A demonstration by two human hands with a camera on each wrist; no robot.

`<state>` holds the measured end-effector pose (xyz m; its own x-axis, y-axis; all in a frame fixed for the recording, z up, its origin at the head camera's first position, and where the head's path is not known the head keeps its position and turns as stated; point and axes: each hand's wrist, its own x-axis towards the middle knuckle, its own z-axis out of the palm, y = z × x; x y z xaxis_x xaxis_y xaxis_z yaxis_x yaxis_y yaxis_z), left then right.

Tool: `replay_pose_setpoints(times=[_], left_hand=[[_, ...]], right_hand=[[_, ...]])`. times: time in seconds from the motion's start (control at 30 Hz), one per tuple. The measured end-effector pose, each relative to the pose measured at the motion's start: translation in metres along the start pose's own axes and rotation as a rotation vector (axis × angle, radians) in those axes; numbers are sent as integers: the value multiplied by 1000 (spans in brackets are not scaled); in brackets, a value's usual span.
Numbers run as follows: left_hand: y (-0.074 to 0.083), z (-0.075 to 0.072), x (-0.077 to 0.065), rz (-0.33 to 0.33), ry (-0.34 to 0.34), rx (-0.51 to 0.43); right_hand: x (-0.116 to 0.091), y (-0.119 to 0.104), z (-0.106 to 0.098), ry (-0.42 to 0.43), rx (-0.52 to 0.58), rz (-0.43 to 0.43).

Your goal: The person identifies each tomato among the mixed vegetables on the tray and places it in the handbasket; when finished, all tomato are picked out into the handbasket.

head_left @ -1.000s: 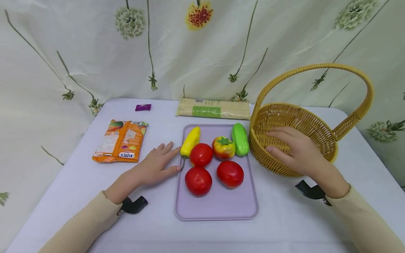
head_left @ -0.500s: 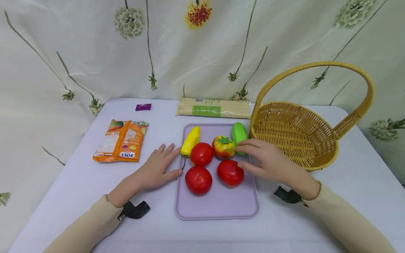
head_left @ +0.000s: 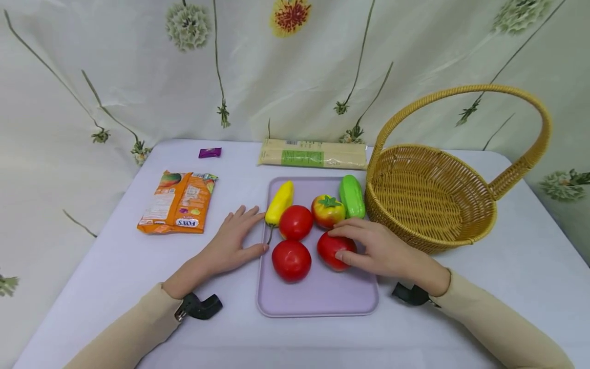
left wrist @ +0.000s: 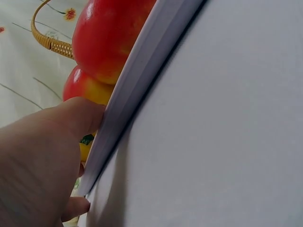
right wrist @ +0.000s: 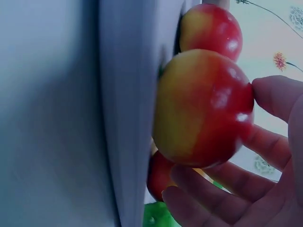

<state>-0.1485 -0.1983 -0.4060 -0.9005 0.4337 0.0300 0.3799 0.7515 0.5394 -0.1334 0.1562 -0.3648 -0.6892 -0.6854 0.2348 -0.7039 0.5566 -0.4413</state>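
Note:
On a lilac tray (head_left: 318, 301) lie several shiny toy vegetables. My right hand (head_left: 380, 248) grips the right-hand red tomato (head_left: 328, 250), its thumb on the near side and fingers around the far side. The right wrist view shows that tomato's yellow underside (right wrist: 182, 113) low beside the tray rim. My left hand (head_left: 230, 243) lies with fingers spread at the tray's left edge, thumb touching the rim. Also on the tray are two red tomatoes (head_left: 291, 260), a red-yellow tomato (head_left: 328, 211) with a green leafy top, a yellow chili pepper (head_left: 279, 204) and a green cucumber (head_left: 352, 197).
A wicker basket (head_left: 392, 228) with a tall handle stands right of the tray. Behind the tray lies a long beige packet (head_left: 345, 156). An orange snack bag (head_left: 177, 202) and a small purple candy (head_left: 209, 152) are on the left.
My right hand has moved left from over the basket to the right-hand red tomato and taken hold of it. My left hand has stayed at the tray's edge.

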Motion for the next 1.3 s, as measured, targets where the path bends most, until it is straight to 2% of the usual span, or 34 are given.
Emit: replay_pose_setpoints(times=[0.17,0.47,0.63,0.97,1.3], left_hand=[[1,0,0,23,13,-10],[-1,0,2,63,-4,-18],[-1,-1,2,81,-14,-17],[-2,-1,3,85,-25,-20],[-2,-2,3,81,-29,-28]], right_hand=[[0,1,3,9,59,2],[-1,7,11,15,191,-22],[-1,7,13,3,253,2],[0,9,13,-6,337,36],[0,8,13,-24,364,48]])
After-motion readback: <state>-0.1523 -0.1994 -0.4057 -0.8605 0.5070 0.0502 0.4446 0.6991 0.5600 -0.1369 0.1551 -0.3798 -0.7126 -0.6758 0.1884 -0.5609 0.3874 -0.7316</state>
